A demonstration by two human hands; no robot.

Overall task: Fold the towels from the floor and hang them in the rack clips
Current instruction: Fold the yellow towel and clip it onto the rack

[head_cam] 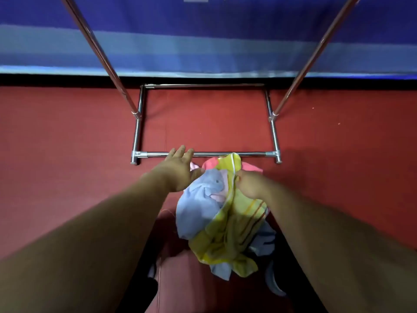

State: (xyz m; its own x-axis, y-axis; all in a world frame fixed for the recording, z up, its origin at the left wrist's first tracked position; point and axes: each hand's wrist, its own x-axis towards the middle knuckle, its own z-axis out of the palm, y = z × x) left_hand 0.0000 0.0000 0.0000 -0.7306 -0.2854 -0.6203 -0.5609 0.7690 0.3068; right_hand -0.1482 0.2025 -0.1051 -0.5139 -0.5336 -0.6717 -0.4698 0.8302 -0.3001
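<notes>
Right hand grips a crumpled yellow striped towel, fingertips buried in cloth; left hand spreads open, empty. The top of the chrome tubular rack is cut off.

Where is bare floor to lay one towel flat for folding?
The red carpet inside the chrome tube rack base is bare, also the wide stretches left and right of it. Crowded: the crumpled coloured towel pile at the near bar, with the left hand and right hand there.
</notes>
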